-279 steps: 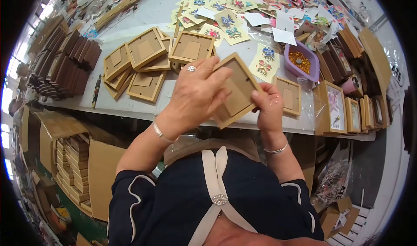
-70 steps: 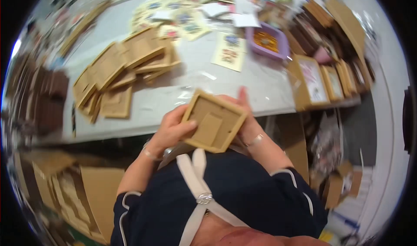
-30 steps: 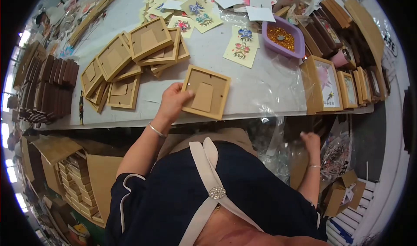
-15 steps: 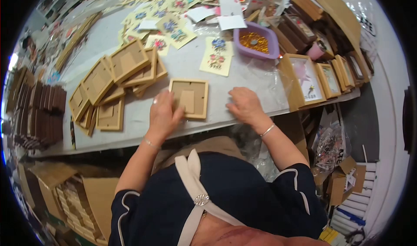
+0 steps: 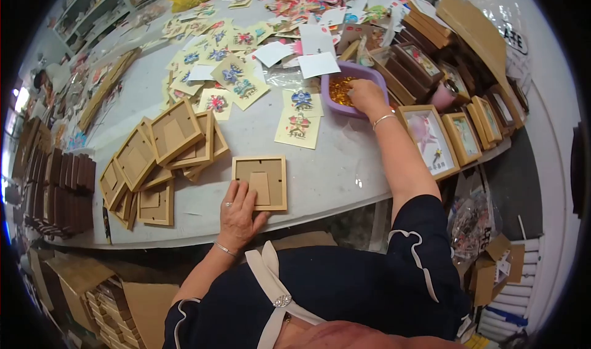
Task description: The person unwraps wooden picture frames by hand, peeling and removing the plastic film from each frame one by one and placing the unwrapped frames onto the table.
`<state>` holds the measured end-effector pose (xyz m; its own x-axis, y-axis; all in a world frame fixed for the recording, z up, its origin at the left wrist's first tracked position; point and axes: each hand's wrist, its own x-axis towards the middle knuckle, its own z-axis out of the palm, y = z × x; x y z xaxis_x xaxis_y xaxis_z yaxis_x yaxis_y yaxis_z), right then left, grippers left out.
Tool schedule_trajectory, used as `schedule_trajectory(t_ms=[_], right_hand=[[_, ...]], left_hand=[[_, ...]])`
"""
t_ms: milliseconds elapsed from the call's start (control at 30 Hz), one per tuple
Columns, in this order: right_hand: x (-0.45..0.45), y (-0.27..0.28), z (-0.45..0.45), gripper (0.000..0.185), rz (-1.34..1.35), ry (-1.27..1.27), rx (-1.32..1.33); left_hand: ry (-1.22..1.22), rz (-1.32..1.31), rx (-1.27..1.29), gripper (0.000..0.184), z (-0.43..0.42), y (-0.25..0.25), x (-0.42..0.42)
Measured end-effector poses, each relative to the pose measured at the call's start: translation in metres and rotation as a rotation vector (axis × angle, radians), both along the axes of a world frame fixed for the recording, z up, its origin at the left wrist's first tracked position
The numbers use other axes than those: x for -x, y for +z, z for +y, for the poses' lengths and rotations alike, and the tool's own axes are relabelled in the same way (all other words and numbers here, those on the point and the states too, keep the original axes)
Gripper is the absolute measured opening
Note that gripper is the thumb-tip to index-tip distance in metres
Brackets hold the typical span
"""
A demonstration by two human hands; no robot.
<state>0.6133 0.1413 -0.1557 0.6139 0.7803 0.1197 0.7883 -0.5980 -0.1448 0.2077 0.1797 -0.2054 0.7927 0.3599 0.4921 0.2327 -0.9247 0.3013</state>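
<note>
A light wooden frame (image 5: 271,183) lies back side up near the table's front edge, with a cardboard stand flap on its brown backing. My left hand (image 5: 241,216) rests on its lower left corner, thumb apart from the fingers. My right hand (image 5: 367,96) reaches into the purple bowl (image 5: 355,110), its fingertips down at the small golden pieces (image 5: 340,89); what they hold is too small to make out. Left of the frame lies a pile of similar wooden frames (image 5: 175,132). Two cream cards (image 5: 298,132) with coloured figures lie between the frame and the bowl.
Dark brown frames (image 5: 64,186) are stacked at the left edge. A cardboard box (image 5: 474,35) of framed pictures (image 5: 428,141) stands on the right. Many cards (image 5: 234,78) and white papers (image 5: 317,39) cover the back. An open carton (image 5: 144,300) stands below the table.
The frame held up by my left hand now lies on the table, with that hand on its corner. My right hand has moved from below the table edge up into the purple bowl.
</note>
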Motion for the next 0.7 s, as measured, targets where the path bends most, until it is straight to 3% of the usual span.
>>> schedule_trajectory(t_ms=[100,200,567,700], right_hand=[[-0.013,-0.009,0.012,0.026,0.001,-0.085,0.218],[-0.021,-0.013,0.014,0.025,0.019,-0.075,0.251],[-0.032,-0.028,0.026,0.019,-0.003,-0.090,0.159],[0.013,0.003,0.011,0.022,-0.164,0.020,-0.526]], left_hand=[[0.020,0.009,0.022,0.050,0.000,0.000,0.003],[0.025,0.006,0.036,0.049,-0.002,0.002,0.001],[0.053,-0.001,0.012,0.049,-0.002,-0.002,0.001],[0.026,-0.016,0.009,0.045,-0.002,0.007,-0.002]])
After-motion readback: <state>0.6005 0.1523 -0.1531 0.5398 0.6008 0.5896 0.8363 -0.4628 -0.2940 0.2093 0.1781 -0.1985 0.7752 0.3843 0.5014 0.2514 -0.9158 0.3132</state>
